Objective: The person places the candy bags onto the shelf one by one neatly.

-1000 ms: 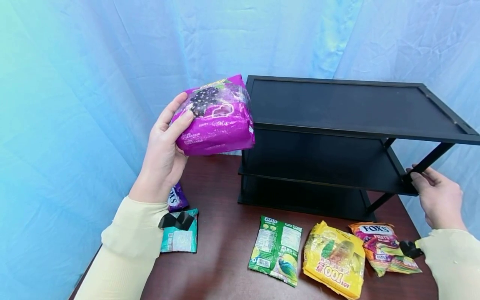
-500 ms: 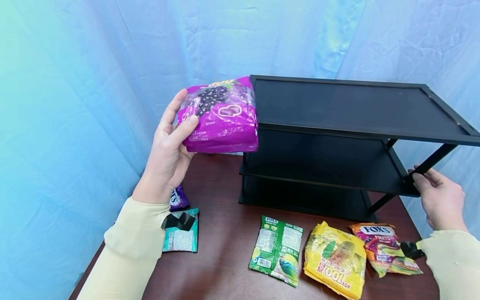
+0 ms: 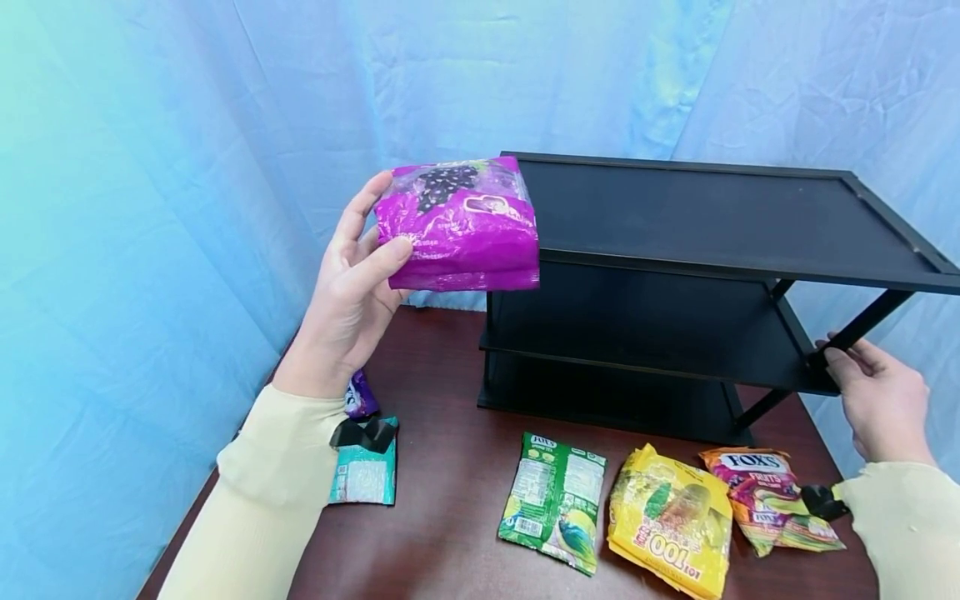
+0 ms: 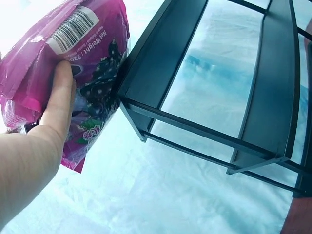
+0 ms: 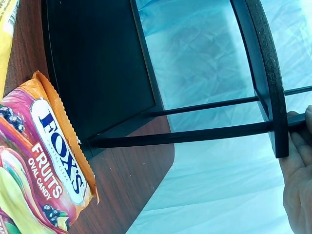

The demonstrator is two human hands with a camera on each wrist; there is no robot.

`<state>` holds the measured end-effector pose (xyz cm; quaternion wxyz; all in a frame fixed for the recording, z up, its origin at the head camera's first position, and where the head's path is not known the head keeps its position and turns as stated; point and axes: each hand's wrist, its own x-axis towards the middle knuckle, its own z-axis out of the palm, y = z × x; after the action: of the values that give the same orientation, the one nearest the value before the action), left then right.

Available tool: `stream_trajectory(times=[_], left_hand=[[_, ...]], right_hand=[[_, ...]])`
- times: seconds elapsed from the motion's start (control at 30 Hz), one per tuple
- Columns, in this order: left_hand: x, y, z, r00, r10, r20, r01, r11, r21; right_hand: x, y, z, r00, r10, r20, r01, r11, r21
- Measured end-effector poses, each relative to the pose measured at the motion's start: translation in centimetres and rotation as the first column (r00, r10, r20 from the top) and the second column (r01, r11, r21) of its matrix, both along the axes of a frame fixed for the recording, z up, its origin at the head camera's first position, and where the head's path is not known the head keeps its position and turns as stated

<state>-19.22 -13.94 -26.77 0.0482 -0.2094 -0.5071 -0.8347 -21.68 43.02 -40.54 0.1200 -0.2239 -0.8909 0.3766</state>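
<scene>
My left hand point(image 3: 356, 283) grips a purple candy bag point(image 3: 468, 242) with a dark berry picture, held up in the air by the left end of a black three-tier shelf point(image 3: 645, 325). In the head view the bag overlaps the top tier's left corner. The left wrist view shows the bag's barcode side, with a finger point(image 4: 61, 97) lying against it. At the shelf's right end, my right hand point(image 3: 885, 392) holds the post just by the middle tier, thumb in front and fingers behind. The right wrist view catches part of that hand point(image 5: 300, 170) at the post.
Along the table's front lie a green candy bag point(image 3: 555, 500), a yellow candy bag point(image 3: 671, 521) and an orange Fox's fruits bag point(image 3: 772, 500). A teal packet point(image 3: 367, 475) and a small purple packet point(image 3: 362, 396) lie under the left forearm. Blue curtains point(image 3: 525, 75) hang behind.
My left hand has moved the purple bag rightward, toward the shelf, and tilted it so its lower edge faces me more. The right hand keeps its hold on the post.
</scene>
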Motion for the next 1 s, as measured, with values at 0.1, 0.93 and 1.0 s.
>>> stream_trajectory(times=[0.1,0.93,1.0], left_hand=[[-0.3,0.3,0.0,1.0,-0.009,0.008,0.008,1.0,0.025],[-2.8,4.0,-0.3,0.918,0.35,-0.187,-0.395,0.775,-0.493],[-3.1,4.2,-0.4,0.892,0.371,-0.257,-0.452,0.724,-0.522]], right_hand=[[0.0,0.1,0.0,1.0,-0.001,-0.001,0.001,1.0,-0.001],[0.0,0.2,-0.2,1.0,-0.007,-0.008,0.007,1.0,0.0],[0.0,0.2,-0.2,1.0,-0.007,-0.007,0.007,1.0,0.002]])
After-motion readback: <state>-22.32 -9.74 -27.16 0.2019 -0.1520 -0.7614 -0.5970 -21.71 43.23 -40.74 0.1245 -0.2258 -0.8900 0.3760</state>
